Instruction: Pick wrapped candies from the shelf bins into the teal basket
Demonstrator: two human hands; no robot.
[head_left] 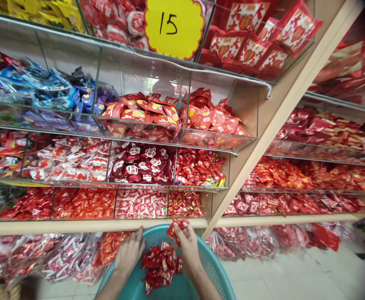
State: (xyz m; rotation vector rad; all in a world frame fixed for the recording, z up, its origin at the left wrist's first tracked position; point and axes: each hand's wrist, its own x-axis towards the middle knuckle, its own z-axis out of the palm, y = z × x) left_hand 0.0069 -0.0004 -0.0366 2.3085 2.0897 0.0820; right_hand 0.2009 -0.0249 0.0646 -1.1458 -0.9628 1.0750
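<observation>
At bottom centre, pinching a few red packets (172,230) between thumb and fingertips of the right hand (187,246), over the far rim of the teal basin (215,262) and close to the wooden shelf edge (76,226). Lower in the frame, inside the basin, a loose pile (160,266) of more red packets, with bare teal on either side. Left of the pile, the left hand (129,252), back upward, fingers loosely bent and pointing toward the shelf edge; cannot tell whether gripping the rim, touching the wood or merely hovering. Just above the right hand, small shiny sweets (185,204) behind glass; to their left, pink-and-white sweets (141,204). At lower left, bulging clear bags (66,256); at lower right, pale floor (263,275). Likeliest mishap: losing a packet between rim and shelf edge, through a light fingertip pinch on slick wrapping so near the basin's far side. Also possible: tilting or sliding the basin by leaning on one side, with its support out of sight. Less likely: mixing kinds, because of similar red wrappers in neighbouring compartments.
</observation>
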